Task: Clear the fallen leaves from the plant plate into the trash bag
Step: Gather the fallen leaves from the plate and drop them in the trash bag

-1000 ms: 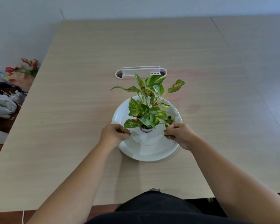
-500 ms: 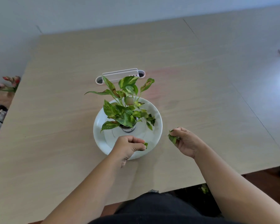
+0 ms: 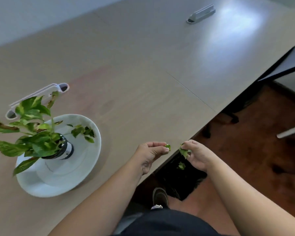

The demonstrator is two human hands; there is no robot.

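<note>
A white plant plate sits on the table at the left, with a small potted plant standing in it. Several fallen leaves lie on the plate's far right side. My left hand pinches a small green leaf at the table's near edge. My right hand holds a green leaf just past the edge, above a black trash bag on the floor. One leaf lies in the bag's mouth.
Two white cable ports, one behind the plant and one far back, are set into the wooden table. My shoe stands beside the bag. Dark chair legs and brown floor lie to the right.
Both hands left the plate with leaves and moved right to the table edge over the bag. My view swung right, so the plate now sits at the left.
</note>
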